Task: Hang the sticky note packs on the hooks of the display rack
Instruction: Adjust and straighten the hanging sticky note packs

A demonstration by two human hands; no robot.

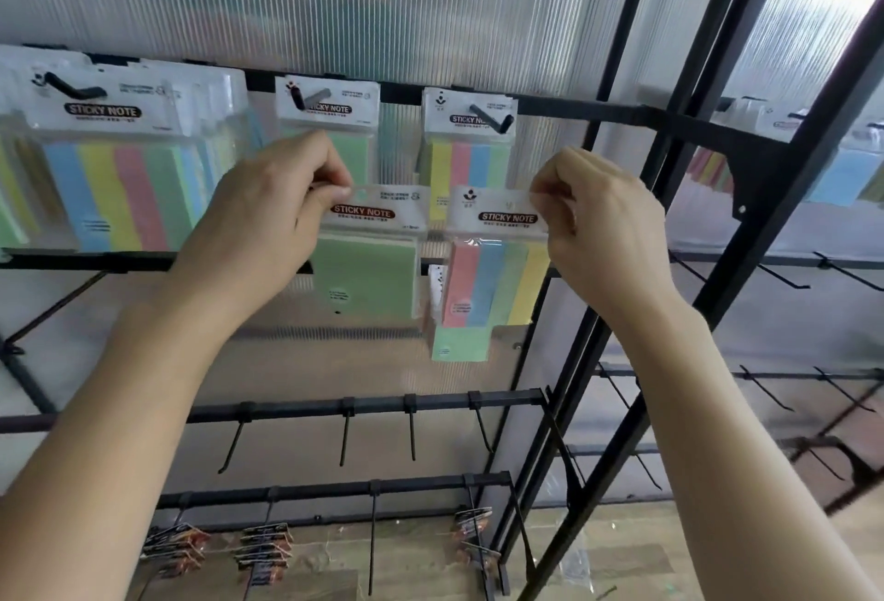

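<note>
Black metal display rack point(598, 111) against a ribbed translucent sheet. Far left, on the top rail: wide striped packs point(110, 170) hanging from a bent hook point(76, 87). Next along, left hand point(282, 203), thumb and forefinger pinched on the header corner of a green sticky note pack point(366, 270), held in the air just below a hung green pack point(351, 155) on the second hook. Further right, a narrow striped pack point(471, 160) on the third hook point(492, 121). Below it, a second striped pack point(497, 280), pink, blue, green and yellow, pinched at its header's right edge by the right hand point(602, 227), other fingers curled; on no hook. Lower down, rows of black hooks point(411, 428). Far right, more packs point(842, 170) on the neighbouring bay.
</note>
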